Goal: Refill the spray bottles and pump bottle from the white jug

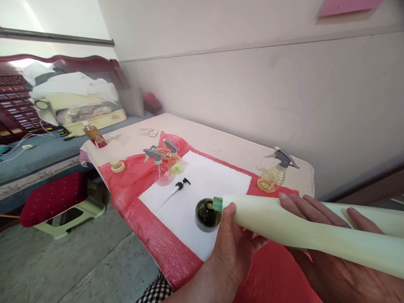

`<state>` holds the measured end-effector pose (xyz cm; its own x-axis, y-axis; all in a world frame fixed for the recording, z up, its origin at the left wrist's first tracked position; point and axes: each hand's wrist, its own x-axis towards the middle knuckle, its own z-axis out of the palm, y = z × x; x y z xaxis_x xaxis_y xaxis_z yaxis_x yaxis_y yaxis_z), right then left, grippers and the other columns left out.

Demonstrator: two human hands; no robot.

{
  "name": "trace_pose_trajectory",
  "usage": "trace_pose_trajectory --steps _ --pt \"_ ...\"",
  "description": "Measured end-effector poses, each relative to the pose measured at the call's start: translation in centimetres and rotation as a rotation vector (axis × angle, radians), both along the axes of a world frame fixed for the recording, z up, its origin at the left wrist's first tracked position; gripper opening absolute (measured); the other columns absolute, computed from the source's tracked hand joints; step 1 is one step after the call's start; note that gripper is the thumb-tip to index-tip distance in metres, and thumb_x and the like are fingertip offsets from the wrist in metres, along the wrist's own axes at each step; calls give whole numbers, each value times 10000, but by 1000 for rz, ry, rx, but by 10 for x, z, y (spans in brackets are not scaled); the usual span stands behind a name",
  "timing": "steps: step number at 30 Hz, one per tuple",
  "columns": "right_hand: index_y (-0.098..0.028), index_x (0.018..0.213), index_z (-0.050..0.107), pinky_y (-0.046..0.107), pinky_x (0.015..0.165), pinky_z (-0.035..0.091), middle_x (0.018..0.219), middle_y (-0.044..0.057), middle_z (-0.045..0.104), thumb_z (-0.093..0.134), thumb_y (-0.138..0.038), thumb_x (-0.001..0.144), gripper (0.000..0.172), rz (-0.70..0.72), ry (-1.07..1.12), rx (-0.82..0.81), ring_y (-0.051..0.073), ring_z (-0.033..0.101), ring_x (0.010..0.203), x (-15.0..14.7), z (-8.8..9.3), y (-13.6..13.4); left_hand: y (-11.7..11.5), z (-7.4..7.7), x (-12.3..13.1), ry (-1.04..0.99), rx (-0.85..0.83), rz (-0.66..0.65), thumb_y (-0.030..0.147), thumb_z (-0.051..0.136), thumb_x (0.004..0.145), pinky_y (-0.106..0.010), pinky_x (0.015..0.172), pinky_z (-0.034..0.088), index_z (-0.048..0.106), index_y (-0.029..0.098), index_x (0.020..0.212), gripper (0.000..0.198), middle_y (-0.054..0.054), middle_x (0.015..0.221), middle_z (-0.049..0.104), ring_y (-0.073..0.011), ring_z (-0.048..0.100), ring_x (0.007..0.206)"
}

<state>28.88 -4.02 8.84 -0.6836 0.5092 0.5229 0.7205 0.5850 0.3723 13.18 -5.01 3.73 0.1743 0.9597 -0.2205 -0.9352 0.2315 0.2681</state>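
A large pale cream bottle with a green nozzle lies tilted across the lower right. My left hand is closed round its neck, and my right hand wraps its body with fingers over the top. The green nozzle touches the mouth of a small round dark bottle standing on a white cloth. A black and white pump head lies loose on that cloth.
The table carries a red plastic sheet. Clear and yellow spray bottles stand at its left, another yellow spray bottle at the back right. An amber bottle and a small cap lie left. A red-cushioned stool stands beside the table.
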Motion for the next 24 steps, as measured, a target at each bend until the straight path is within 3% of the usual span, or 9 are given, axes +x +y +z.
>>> trace_pose_trajectory --steps 24 --pt "-264 1470 339 646 1078 300 1464 107 469 357 -103 872 619 -17 3 -32 354 446 1326 2 -3 2 1 -1 -1 -2 -25 -5 564 536 814 -344 863 458 599 122 1243 619 -165 1314 563 -287 526 1146"
